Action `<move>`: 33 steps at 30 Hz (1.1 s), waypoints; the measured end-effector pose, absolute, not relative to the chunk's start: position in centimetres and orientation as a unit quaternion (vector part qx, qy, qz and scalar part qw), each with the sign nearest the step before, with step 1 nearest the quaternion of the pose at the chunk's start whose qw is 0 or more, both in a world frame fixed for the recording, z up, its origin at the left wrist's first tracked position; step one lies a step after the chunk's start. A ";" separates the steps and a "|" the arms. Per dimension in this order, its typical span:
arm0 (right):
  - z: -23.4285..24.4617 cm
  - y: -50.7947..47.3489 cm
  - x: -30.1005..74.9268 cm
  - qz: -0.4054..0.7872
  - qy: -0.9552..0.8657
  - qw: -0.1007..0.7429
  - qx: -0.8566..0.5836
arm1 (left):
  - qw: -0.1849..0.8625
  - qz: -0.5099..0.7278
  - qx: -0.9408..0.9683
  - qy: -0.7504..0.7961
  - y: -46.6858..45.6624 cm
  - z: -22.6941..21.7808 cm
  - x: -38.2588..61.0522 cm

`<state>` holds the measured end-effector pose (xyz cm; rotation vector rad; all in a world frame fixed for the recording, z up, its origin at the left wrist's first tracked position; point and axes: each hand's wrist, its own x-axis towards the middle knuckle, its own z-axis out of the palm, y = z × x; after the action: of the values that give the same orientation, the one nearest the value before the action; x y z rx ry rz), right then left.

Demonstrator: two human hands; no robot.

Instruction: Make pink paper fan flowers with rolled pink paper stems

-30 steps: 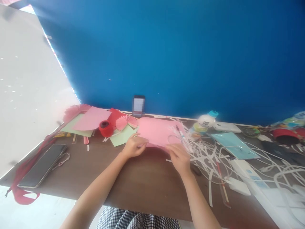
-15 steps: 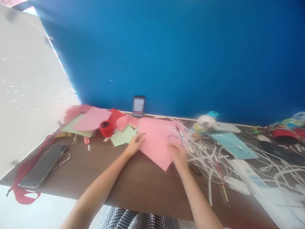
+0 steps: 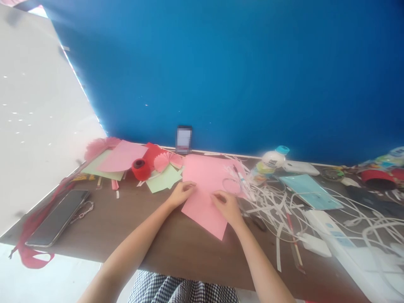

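Pink paper (image 3: 204, 210) lies at the middle of the desk, one corner pointing toward me; it looks like one sheet over another, though the edge between them is faint. My left hand (image 3: 183, 192) grips its left edge, fingers over the top. My right hand (image 3: 226, 205) is curled above its right part, thumb and forefinger pinched together on the paper. Just beyond the right hand is a clear ring-shaped roll (image 3: 231, 185), with a pen (image 3: 240, 179) beside it.
At left are a red roll (image 3: 141, 169), green paper (image 3: 164, 179), pleated pink fans (image 3: 167, 161) and a phone (image 3: 58, 218). To the right lie tangled white strips (image 3: 271, 202), a bottle (image 3: 273, 160), a blue packet (image 3: 311, 191) and a power strip (image 3: 331, 231). A blue wall (image 3: 221, 75) stands behind.
The front part of the pink paper has slid toward me. My right hand has moved left over it, and my left hand has shifted slightly nearer and to the right.
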<state>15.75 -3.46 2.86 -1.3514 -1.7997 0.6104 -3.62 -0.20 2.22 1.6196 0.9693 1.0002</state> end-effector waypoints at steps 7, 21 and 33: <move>3.3 -3.9 15.1 0.245 -0.752 0.339 -0.509 | 0.457 0.337 0.723 0.393 0.1 1.8 -3.3; 3.5 -3.0 19.0 0.055 -0.723 0.296 -0.622 | 0.409 0.404 0.678 0.459 2.0 2.2 -7.8; 2.3 -3.8 14.8 -0.008 -0.831 0.324 -0.452 | 0.111 0.349 0.854 0.370 -0.4 2.7 -4.5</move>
<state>14.80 -3.83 2.33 -1.1870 -2.1802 -0.0200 -4.47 -0.40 2.73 2.5081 1.0865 1.0252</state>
